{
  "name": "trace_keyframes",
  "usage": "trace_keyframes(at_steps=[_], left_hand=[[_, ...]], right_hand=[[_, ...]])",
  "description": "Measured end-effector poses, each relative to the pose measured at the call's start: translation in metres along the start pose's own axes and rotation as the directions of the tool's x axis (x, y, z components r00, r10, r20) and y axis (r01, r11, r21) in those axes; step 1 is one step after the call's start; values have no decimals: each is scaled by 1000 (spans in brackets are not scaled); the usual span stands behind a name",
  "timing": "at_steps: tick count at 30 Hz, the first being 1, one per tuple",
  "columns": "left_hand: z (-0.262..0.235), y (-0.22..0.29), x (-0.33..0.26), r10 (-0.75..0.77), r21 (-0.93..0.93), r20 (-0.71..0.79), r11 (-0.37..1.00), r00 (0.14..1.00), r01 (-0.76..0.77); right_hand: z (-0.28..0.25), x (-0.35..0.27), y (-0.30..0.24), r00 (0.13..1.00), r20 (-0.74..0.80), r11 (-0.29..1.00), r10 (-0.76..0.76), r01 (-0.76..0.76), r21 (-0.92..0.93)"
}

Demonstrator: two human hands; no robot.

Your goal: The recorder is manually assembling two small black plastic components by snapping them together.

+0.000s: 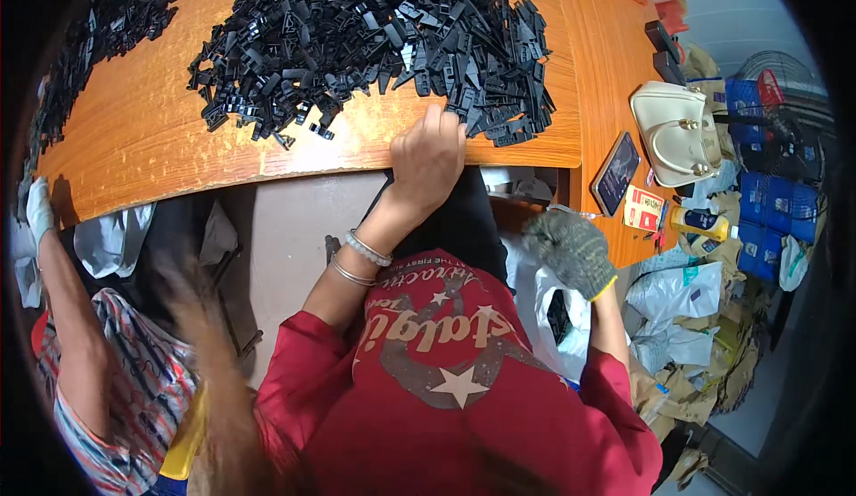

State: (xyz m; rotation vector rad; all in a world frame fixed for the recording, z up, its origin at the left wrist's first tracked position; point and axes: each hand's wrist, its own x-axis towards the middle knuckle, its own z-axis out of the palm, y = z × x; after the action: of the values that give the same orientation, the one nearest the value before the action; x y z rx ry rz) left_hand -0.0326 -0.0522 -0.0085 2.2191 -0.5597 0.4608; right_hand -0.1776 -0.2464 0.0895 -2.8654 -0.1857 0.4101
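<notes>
A large pile of small black plastic clips (357,41) covers the far middle of the wooden table (160,153). My bare left hand (428,157) is at the table's front edge, against the near side of the pile. Its fingers are curled closed, and what they hold, if anything, is hidden. My right hand (571,251), in a grey knitted glove with a yellow cuff, is off the table's edge, above an open white plastic bag (578,322). Black pieces show inside that bag. The right fingertips are dark and blurred, so their grip does not show.
A phone (615,173), a red-and-white packet (642,208) and a cream handbag (676,132) lie on the right side. Beyond stand a yellow bottle (703,223) and several plastic bags. At the left, a co-worker's gloved hand (39,211) touches the table edge near another black pile (111,24).
</notes>
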Motion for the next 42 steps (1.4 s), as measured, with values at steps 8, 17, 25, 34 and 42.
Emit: trace_keyframes(at_steps=[8, 17, 25, 34, 42], left_hand=[[0, -3, -1, 13, 145, 48, 989, 999, -20], [-26, -18, -11, -258, -251, -56, 939, 964, 237], [-33, -22, -13, -68, 45, -17, 997, 998, 69], [-37, -26, -23, -47, 6, -23, 999, 999, 47], [-81, -14, -26, -402, -613, 527, 430, 749, 663]], right_hand=[[17, 69, -40, 990, -53, 978, 130, -120, 172], [27, 84, -55, 931, -332, 976, 148, -83, 201], [32, 97, -57, 882, -465, 970, 75, 44, 240], [36, 92, -58, 874, -477, 974, 96, 16, 224], [26, 114, -62, 844, -472, 928, -255, 351, 125]])
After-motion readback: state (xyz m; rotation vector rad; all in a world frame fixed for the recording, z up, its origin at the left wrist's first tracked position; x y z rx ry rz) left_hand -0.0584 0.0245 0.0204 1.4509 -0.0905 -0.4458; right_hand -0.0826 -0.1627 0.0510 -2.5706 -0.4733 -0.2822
